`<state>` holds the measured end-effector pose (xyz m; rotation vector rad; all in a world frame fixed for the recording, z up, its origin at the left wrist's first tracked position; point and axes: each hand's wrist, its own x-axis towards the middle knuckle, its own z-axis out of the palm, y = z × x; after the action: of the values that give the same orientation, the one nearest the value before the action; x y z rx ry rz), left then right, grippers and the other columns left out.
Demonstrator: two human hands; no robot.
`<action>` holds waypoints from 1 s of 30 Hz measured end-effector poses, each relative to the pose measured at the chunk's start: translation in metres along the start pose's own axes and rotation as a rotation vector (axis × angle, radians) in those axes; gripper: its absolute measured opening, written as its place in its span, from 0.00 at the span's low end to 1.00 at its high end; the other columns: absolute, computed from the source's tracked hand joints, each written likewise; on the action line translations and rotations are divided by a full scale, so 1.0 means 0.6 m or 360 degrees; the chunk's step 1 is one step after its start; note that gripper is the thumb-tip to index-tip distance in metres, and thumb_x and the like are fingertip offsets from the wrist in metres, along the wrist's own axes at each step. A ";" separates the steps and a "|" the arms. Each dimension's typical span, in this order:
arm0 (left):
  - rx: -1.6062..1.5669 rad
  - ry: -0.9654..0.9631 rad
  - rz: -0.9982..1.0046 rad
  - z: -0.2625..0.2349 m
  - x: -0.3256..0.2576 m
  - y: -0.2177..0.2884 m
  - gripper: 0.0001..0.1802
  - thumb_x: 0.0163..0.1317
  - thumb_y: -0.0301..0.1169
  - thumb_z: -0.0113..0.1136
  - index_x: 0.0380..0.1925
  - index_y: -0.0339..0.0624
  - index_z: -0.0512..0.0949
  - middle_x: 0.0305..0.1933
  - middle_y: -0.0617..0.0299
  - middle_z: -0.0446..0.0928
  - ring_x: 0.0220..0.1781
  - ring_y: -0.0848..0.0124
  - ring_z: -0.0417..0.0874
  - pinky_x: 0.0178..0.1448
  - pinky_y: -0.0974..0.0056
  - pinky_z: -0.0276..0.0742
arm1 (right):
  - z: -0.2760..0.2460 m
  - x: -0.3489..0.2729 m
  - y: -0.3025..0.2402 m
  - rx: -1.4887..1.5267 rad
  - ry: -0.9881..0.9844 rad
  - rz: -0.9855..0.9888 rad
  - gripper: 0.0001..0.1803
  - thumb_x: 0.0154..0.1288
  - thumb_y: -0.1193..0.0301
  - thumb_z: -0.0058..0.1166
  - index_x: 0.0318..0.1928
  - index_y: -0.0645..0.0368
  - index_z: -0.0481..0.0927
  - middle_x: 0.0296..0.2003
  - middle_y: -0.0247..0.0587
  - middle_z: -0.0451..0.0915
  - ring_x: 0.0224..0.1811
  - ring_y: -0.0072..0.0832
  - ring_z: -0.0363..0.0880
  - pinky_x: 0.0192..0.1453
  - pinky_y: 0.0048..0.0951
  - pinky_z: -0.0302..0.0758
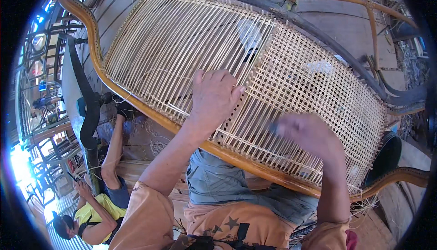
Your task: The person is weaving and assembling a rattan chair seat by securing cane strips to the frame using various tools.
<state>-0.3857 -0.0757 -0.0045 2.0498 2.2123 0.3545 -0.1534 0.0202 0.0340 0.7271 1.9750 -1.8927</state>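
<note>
Nearby, yellow-shirted co-worker; left hand, part-hiding caning

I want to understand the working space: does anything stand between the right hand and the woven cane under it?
Nothing clearly visible stands between the right hand and the woven cane. A small dark blur shows at its fingertips, too unclear to identify. The left hand is off to the side, by the dividing bar.
</note>
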 end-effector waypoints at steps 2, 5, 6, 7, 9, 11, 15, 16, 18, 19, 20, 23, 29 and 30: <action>-0.0002 0.0054 0.0019 0.000 -0.001 -0.003 0.10 0.58 0.38 0.61 0.32 0.44 0.75 0.36 0.62 0.75 0.42 0.63 0.75 0.54 0.53 0.60 | -0.009 0.009 0.010 -0.0100 0.0606 0.0174 0.12 0.65 0.65 0.52 0.40 0.59 0.80 0.24 0.45 0.77 0.24 0.30 0.75 0.31 0.32 0.72; -0.0013 -0.0072 -0.0044 0.000 -0.002 0.007 0.13 0.57 0.38 0.61 0.36 0.42 0.76 0.43 0.58 0.74 0.49 0.61 0.73 0.56 0.51 0.61 | 0.006 -0.018 0.024 -0.0067 0.0725 0.0046 0.12 0.65 0.66 0.53 0.43 0.61 0.79 0.23 0.43 0.75 0.23 0.28 0.72 0.30 0.31 0.71; 0.0034 -0.0039 -0.0047 -0.002 -0.004 0.014 0.17 0.57 0.39 0.60 0.42 0.41 0.75 0.48 0.55 0.72 0.54 0.58 0.71 0.58 0.49 0.60 | 0.012 -0.028 0.027 0.0047 0.0853 0.0057 0.12 0.65 0.67 0.54 0.44 0.61 0.78 0.22 0.41 0.74 0.22 0.27 0.70 0.30 0.30 0.70; 0.0081 -0.0001 -0.0045 -0.004 -0.003 0.024 0.21 0.58 0.40 0.60 0.47 0.40 0.74 0.53 0.52 0.70 0.58 0.54 0.68 0.61 0.48 0.59 | 0.017 -0.037 0.036 0.0131 0.1018 0.0061 0.14 0.62 0.67 0.57 0.46 0.61 0.78 0.23 0.37 0.73 0.25 0.23 0.69 0.32 0.28 0.70; 0.0075 -0.0020 -0.0035 -0.001 -0.008 0.048 0.24 0.59 0.41 0.58 0.52 0.39 0.71 0.57 0.50 0.67 0.62 0.52 0.65 0.63 0.46 0.58 | 0.032 -0.054 0.046 0.0194 0.1070 0.0111 0.16 0.61 0.67 0.58 0.47 0.60 0.78 0.25 0.36 0.73 0.26 0.22 0.70 0.34 0.28 0.71; 0.0108 -0.0107 -0.0046 0.017 -0.016 0.068 0.31 0.60 0.45 0.56 0.60 0.40 0.66 0.63 0.48 0.61 0.67 0.47 0.58 0.66 0.43 0.54 | 0.057 -0.064 0.056 0.0276 0.1092 0.0196 0.18 0.59 0.66 0.61 0.48 0.61 0.78 0.28 0.37 0.76 0.29 0.22 0.72 0.39 0.26 0.73; 0.0051 -0.0272 -0.0137 0.027 -0.017 0.095 0.35 0.57 0.50 0.57 0.60 0.41 0.67 0.67 0.50 0.56 0.70 0.46 0.52 0.66 0.41 0.53 | 0.095 -0.058 0.075 0.0263 0.1097 0.0201 0.18 0.61 0.64 0.59 0.48 0.62 0.78 0.31 0.43 0.81 0.32 0.27 0.76 0.41 0.30 0.74; 0.0053 -0.0268 -0.0117 0.031 -0.019 0.096 0.35 0.57 0.50 0.57 0.60 0.41 0.67 0.67 0.50 0.56 0.70 0.46 0.52 0.66 0.41 0.53 | 0.098 -0.055 0.081 0.0269 0.1117 0.0198 0.18 0.61 0.64 0.59 0.48 0.62 0.78 0.31 0.43 0.81 0.32 0.27 0.76 0.41 0.30 0.74; 0.0083 -0.0231 -0.0149 0.039 -0.024 0.094 0.35 0.57 0.50 0.57 0.60 0.41 0.67 0.68 0.50 0.54 0.71 0.45 0.51 0.67 0.41 0.52 | 0.099 -0.051 0.083 0.0356 0.1098 0.0229 0.19 0.62 0.62 0.57 0.48 0.61 0.78 0.31 0.43 0.81 0.32 0.28 0.76 0.42 0.31 0.74; 0.0045 -0.0213 -0.0127 0.040 -0.022 0.095 0.34 0.56 0.47 0.58 0.60 0.40 0.67 0.68 0.50 0.54 0.71 0.45 0.51 0.67 0.40 0.51 | 0.096 -0.052 0.078 0.0341 0.1085 0.0289 0.18 0.62 0.62 0.56 0.47 0.61 0.78 0.31 0.47 0.81 0.32 0.34 0.78 0.41 0.34 0.74; 0.0035 -0.0213 -0.0104 0.039 -0.022 0.097 0.34 0.56 0.47 0.58 0.60 0.40 0.67 0.68 0.50 0.54 0.71 0.45 0.51 0.67 0.40 0.51 | 0.100 -0.057 0.075 0.0346 0.1107 0.0298 0.18 0.62 0.62 0.56 0.47 0.61 0.78 0.31 0.47 0.81 0.32 0.34 0.78 0.41 0.34 0.74; 0.0145 -0.0047 0.0001 0.022 -0.022 0.121 0.28 0.56 0.40 0.60 0.56 0.39 0.69 0.63 0.51 0.60 0.67 0.46 0.58 0.66 0.42 0.56 | 0.117 -0.085 0.076 0.0005 0.1021 0.0276 0.18 0.63 0.59 0.54 0.46 0.60 0.76 0.33 0.59 0.78 0.35 0.50 0.79 0.41 0.41 0.75; -0.0308 -0.0379 0.0388 0.011 -0.064 0.193 0.18 0.53 0.29 0.58 0.46 0.39 0.74 0.48 0.55 0.69 0.52 0.55 0.70 0.56 0.52 0.69 | 0.065 -0.192 0.066 -0.0040 0.0825 0.0257 0.17 0.63 0.56 0.52 0.43 0.56 0.78 0.28 0.51 0.78 0.32 0.50 0.78 0.37 0.42 0.74; -0.0298 -0.0404 0.0433 0.020 -0.065 0.198 0.18 0.53 0.29 0.58 0.46 0.39 0.74 0.48 0.55 0.69 0.52 0.55 0.70 0.56 0.52 0.69 | 0.047 -0.196 0.068 -0.0117 0.0680 0.0339 0.17 0.64 0.56 0.51 0.40 0.56 0.79 0.26 0.49 0.78 0.31 0.50 0.78 0.35 0.43 0.73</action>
<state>-0.2644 -0.1056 0.0092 2.1574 1.6957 0.2922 -0.0374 -0.0247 0.0621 1.3525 2.0876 -1.6308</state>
